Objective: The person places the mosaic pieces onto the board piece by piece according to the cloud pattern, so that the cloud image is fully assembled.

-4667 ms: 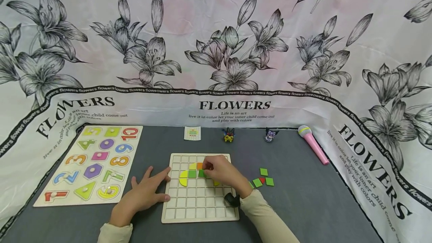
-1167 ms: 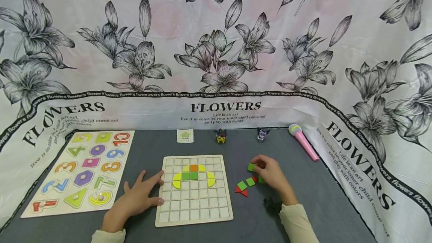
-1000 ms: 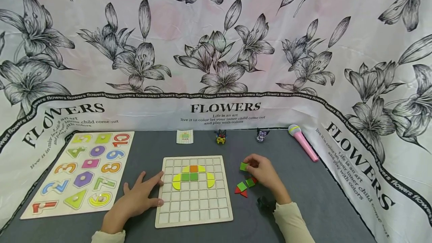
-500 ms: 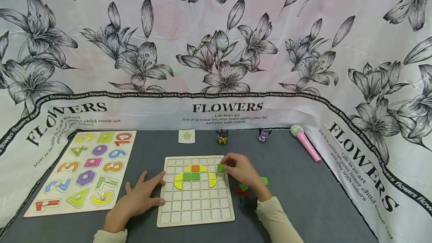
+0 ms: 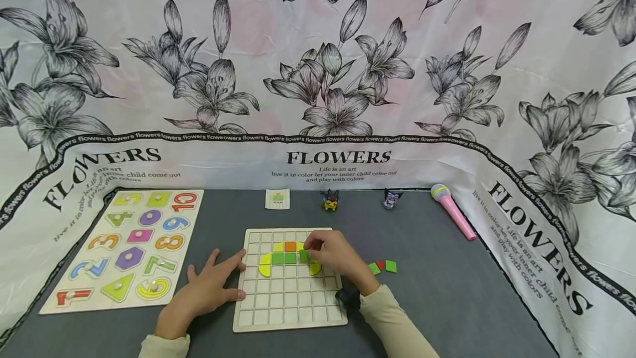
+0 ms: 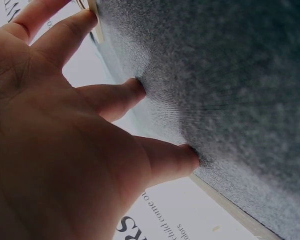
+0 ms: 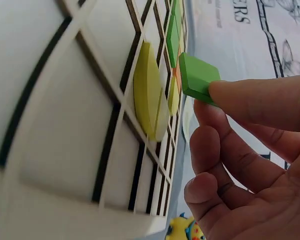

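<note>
Two hands on grey felt table (image 5: 447, 303), left fingers (image 5: 218, 261) spread, right fingers (image 7: 250, 100) pinching green tile (image 7: 197, 76), floral backdrop (image 5: 318, 70).

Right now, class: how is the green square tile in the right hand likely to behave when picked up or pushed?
The green square tile looks stiff: its edges stay straight in the right hand pinch. Probably light, since fingertips alone hold it. Flat faces suggest sliding, not rolling, on the grid board.

The big cloth (image 5: 348, 98) behind the table says "FLOWERS" in large black letters. Under that word, small lines read "Life is an art, live it in color let your inner child come out and play with colors". A thin black band repeats "flowers". The number puzzle board (image 5: 124, 250) shows 1, 2, 3, 4, 5, 6, 7, 8 and 10.
</note>
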{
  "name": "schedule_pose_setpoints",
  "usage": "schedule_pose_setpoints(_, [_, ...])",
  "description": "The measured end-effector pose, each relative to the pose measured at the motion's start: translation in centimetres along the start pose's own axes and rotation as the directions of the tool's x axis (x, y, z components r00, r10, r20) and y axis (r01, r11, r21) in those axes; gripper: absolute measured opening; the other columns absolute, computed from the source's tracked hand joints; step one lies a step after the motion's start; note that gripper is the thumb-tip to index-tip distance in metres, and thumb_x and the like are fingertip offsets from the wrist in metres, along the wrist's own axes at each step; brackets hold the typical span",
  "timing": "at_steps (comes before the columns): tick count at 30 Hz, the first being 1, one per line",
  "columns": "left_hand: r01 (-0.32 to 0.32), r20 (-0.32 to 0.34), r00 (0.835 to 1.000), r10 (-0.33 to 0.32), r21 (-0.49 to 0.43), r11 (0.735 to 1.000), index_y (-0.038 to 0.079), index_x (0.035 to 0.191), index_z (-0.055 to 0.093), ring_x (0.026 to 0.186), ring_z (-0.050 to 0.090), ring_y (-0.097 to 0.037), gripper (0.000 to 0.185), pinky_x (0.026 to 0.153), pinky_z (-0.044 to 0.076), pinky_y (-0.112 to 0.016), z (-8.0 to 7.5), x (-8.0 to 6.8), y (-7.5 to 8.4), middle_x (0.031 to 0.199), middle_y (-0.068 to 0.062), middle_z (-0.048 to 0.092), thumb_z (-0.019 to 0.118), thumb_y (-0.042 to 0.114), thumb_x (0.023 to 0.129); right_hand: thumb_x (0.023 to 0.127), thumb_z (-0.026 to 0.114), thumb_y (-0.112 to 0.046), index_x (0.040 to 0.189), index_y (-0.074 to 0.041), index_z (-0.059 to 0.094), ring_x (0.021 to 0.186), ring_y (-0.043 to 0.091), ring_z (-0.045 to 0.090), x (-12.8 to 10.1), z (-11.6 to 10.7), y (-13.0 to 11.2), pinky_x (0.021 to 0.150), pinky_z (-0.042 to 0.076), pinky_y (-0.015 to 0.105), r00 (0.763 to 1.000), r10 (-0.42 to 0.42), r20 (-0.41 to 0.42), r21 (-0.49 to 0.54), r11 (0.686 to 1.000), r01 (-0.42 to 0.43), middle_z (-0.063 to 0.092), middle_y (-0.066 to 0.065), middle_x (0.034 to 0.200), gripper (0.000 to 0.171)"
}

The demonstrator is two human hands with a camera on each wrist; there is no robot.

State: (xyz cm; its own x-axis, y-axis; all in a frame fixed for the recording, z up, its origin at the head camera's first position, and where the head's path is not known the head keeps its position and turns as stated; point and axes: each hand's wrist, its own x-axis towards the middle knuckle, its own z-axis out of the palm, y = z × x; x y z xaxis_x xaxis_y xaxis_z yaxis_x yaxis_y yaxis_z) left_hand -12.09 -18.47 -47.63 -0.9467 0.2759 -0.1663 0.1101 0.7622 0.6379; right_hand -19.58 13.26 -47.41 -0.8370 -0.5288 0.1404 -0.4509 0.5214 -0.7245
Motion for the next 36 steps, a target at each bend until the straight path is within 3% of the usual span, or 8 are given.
schedule_pose_setpoints(7, [0.000,0.001,1.000,0.000,0.000,1.000,0.007,0.163,0.045,0.156,0.009,-0.060,0.092,0.104,-0.006,-0.092,0.0,0.1,0.1,0.138,-0.004,0.069,0.092,0.022,0.085,0.096,0.072,0.003,0.096,-0.007,0.076,0.076,0.008,0.061,0.6,0.7,-0.1,0.071,0.054,0.029,1.000,-0.009,0.024,-0.099,0.995,0.012,0.069,-0.005,0.087,0.010])
schedule_pose_setpoints(16, [0.004,0.002,1.000,-0.004,0.013,1.000,0.007,0.163,0.044,0.156,0.009,-0.060,0.093,0.104,-0.005,-0.092,0.1,0.1,0.0,0.138,-0.003,0.069,0.092,0.024,0.085,0.090,0.075,0.009,0.091,-0.005,0.077,0.079,0.014,0.056,1.1,1.2,0.3,0.074,0.051,0.034,0.991,-0.121,0.059,-0.209,0.969,0.131,0.067,0.003,0.086,0.014])
schedule_pose_setpoints(20, [-0.008,-0.007,1.000,0.009,0.025,1.000,0.007,0.163,0.044,0.156,0.010,-0.061,0.094,0.103,-0.004,-0.093,0.1,0.2,0.1,0.138,-0.004,0.069,0.092,0.025,0.085,0.090,0.072,0.011,0.088,-0.006,0.078,0.076,0.011,0.055,1.0,1.2,0.2,0.073,0.049,0.031,0.988,-0.138,0.075,-0.203,0.967,0.151,0.066,0.000,0.083,0.019])
schedule_pose_setpoints(29, [0.004,0.009,1.000,-0.004,0.011,1.000,0.007,0.163,0.044,0.156,0.008,-0.060,0.094,0.104,-0.006,-0.092,0.3,0.2,0.2,0.139,-0.004,0.069,0.092,0.024,0.085,0.100,0.069,0.002,0.098,-0.009,0.078,0.080,0.011,0.059,-1.9,-1.0,1.2,0.072,0.052,0.032,0.999,0.008,-0.037,-0.049,0.999,-0.010,0.068,-0.004,0.093,0.014])
schedule_pose_setpoints(36, [0.005,0.002,1.000,-0.005,0.009,1.000,0.007,0.164,0.043,0.156,0.009,-0.060,0.096,0.104,-0.006,-0.092,0.2,0.2,0.0,0.137,-0.003,0.068,0.092,0.025,0.084,0.101,0.071,-0.001,0.104,-0.006,0.077,0.083,0.013,0.061,-5.8,-4.1,3.5,0.074,0.054,0.034,0.990,0.047,-0.135,-0.081,0.995,-0.058,0.070,0.003,0.098,0.008])
